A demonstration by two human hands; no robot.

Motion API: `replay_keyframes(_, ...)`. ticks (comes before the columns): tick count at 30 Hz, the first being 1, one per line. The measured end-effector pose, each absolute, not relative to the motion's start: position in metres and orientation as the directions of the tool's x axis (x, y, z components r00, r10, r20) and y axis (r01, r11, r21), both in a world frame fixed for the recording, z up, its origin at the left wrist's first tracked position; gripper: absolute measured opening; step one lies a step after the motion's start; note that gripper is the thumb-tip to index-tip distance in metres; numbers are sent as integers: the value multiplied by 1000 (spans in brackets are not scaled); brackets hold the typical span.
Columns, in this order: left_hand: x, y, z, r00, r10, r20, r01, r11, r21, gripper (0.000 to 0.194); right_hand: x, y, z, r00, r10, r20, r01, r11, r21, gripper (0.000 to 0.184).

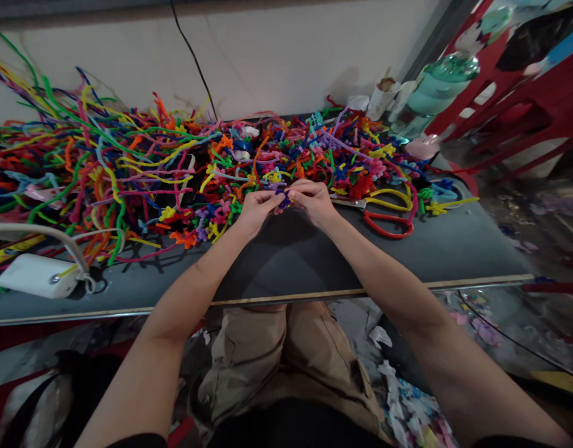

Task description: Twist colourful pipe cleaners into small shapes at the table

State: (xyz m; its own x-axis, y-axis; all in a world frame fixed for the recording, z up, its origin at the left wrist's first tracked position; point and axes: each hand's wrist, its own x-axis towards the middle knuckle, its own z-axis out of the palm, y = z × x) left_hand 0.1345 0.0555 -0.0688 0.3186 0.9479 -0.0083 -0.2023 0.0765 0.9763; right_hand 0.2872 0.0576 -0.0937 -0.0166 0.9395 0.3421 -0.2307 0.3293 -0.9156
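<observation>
My left hand point(258, 210) and my right hand point(314, 200) meet over the dark table point(286, 255), at the front edge of a heap of pipe cleaners. Between their fingertips is a small piece of twisted purple pipe cleaner point(283, 200), and both hands pinch it. Fingers cover part of the piece, so its full shape is hidden. Just right of my right hand lie scissors with one yellow and one red handle point(387, 225), their blades pointing towards the hand.
A long pile of coloured pipe cleaners point(141, 149) runs along the wall. A white power bank point(37, 275) with a cable lies at the left. At the back right stand a white cup point(382, 99) and a green-tinted bottle point(430, 96). Scraps litter the floor.
</observation>
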Motion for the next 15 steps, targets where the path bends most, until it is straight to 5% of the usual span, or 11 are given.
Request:
replay_keyframes(4,134,58,-73,286,958,18,-136,22,990,21,288,59,-94,4,934,358,-189,352,-917,29)
replay_keyframes(8,129,62,-76,209,957,202,93,-225,970,22,292,59,-91,37,911,412,8,412,-911,25)
replay_keyframes(15,123,63,-80,252,802,541,476,-590,653,16,296,54,-81,22,847,531,432,471,-769,12)
